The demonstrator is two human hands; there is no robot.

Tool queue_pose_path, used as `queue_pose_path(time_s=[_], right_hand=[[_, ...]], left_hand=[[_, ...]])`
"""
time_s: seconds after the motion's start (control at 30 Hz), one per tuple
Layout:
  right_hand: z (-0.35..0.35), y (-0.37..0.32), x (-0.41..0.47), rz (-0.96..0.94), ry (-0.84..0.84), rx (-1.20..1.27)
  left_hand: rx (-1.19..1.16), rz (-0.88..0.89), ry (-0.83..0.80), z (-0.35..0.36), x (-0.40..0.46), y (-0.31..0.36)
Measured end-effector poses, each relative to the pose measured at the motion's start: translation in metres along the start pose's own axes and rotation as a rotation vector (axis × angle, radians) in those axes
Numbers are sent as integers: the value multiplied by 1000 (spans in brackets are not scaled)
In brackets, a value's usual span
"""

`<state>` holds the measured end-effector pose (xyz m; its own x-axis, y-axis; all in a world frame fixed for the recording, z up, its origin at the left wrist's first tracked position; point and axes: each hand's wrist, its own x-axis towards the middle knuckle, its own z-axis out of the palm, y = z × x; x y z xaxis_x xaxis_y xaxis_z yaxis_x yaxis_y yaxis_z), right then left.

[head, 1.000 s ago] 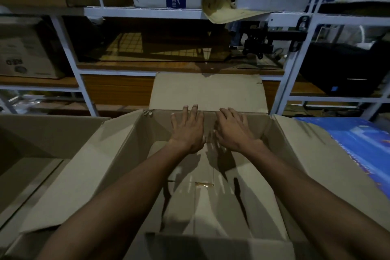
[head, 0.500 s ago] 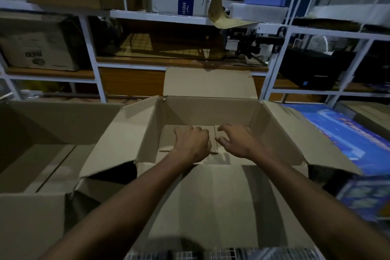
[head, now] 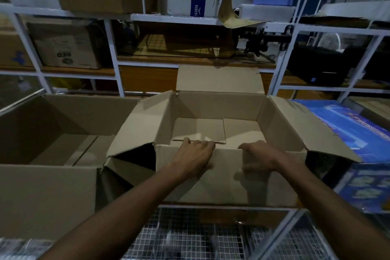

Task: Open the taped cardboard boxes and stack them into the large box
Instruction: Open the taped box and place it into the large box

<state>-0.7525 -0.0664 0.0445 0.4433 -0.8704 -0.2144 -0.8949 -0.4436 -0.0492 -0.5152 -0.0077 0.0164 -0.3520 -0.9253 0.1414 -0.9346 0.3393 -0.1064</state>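
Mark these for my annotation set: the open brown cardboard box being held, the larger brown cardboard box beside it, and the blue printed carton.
open brown cardboard box (head: pixel 213 103): head view, far inner wall.
larger brown cardboard box (head: pixel 46 198): head view, near outer wall.
blue printed carton (head: pixel 346 124): head view, top face.

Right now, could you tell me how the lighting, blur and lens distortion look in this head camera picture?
Head view: dim light, with deep shadow beside the open box under its side flaps; the right hand is slightly motion-blurred, the left hand sharper; the wide lens bends the shelf rails, and the wire mesh at the bottom edge is smeared.
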Motion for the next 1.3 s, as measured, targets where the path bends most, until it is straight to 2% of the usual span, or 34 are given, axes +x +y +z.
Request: queue_pose_path(time_s=[0.07, 0.13, 0.23, 0.4, 0.5, 0.63, 1.0, 1.3], right_hand=[[11, 7, -10, 67, 92, -95], [19, 9, -24, 72, 272, -163], [22, 10, -40, 39, 449, -133], [12, 0, -52, -68, 564, -28], [7, -16, -56, -120, 621, 27], [-5, -36, -57, -162, 707, -7], [-38, -144, -32, -345, 724, 36], [-60, -280, 10, -454, 740, 17]], left_hand=[[-21, -37, 15, -2, 1, 9], [-35, -93, 46, -3, 2, 20], [-24, -143, 127, -9, 0, 29], [-18, -162, 245, -37, -19, 20], [69, -169, 320, -55, -33, 7], [163, -184, 374, -76, -53, -9], [273, -351, 423, -105, -136, -82], [316, -374, 462, -110, -216, -208]])
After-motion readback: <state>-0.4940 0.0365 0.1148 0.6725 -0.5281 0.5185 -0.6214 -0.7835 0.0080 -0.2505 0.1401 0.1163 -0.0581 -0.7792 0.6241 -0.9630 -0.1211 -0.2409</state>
